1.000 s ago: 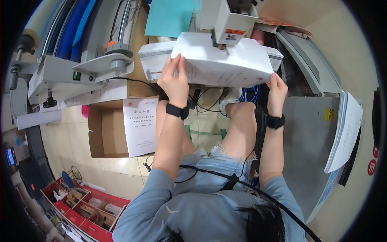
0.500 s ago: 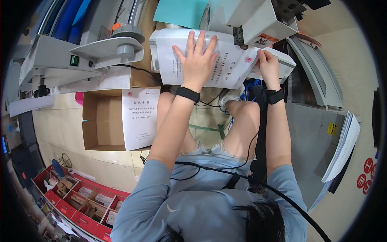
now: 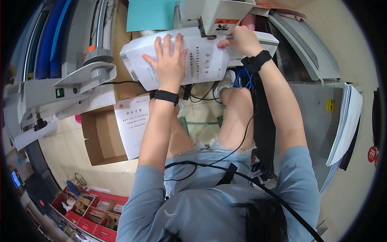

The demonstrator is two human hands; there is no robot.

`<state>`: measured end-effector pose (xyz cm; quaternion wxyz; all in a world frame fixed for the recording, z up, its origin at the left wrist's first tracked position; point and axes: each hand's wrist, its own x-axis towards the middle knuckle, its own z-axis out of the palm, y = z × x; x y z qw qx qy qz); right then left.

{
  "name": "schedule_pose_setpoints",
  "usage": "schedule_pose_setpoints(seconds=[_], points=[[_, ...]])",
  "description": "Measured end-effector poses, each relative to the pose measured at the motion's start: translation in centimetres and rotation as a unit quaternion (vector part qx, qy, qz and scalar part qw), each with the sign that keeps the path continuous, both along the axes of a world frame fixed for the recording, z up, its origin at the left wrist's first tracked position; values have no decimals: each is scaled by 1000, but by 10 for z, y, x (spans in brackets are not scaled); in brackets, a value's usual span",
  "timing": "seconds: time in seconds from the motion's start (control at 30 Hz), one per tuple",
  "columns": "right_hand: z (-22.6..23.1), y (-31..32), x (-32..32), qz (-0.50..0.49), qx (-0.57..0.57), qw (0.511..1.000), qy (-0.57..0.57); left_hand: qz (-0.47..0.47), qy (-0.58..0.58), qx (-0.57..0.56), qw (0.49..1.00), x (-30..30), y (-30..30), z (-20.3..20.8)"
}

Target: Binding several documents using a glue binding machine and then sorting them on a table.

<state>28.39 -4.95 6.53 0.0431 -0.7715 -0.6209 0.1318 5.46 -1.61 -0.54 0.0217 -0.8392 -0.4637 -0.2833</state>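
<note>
"One printed sheet on the white machine, by the head view. How far along is that?"

"Partway, I'd judge. It lies turned sideways across the machine's bed, far edge close to the machine head. Whether it has been fastened, I can't tell."

"So what's done, what's left?"

"Laid in place, by the look of it, but not yet off the machine. A matching page lies over the right part of the open cardboard box; that one may be finished, though nothing visible proves it."

"And the hands?"

"The left hand is spread palm down on the sheet, fingers apart. The right hand is curled at the sheet's right edge, just below the machine head; I can't tell whether it pinches the paper."

"Count the rest for me."

"One machine, one box, one page at the box, perhaps with more beneath. One teal sheet beyond the machine. Two black wristbands, one per wrist. One stack of papers at the right, leaves too close to count. One red divided tray at lower left, its compartments too small to number surely."
</note>
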Motion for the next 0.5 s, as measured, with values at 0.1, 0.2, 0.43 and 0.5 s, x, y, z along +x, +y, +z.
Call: schedule_pose_setpoints(seconds=[0.1, 0.2, 0.43, 0.5], points=[[-6, -2, 3, 12, 33, 999, 24, 0, -6, 19, 1000, 3, 0, 1], [-7, -5, 3, 12, 69, 997, 35, -1, 0, 24, 1000, 4, -1, -1], [-16, -14, 3, 8, 94, 995, 26, 56, -65, 21, 996, -24, 6, 5], [-35, -23, 6, 14, 166, 986, -6, 132, -136, 56, 980, -50, 16, -5]])
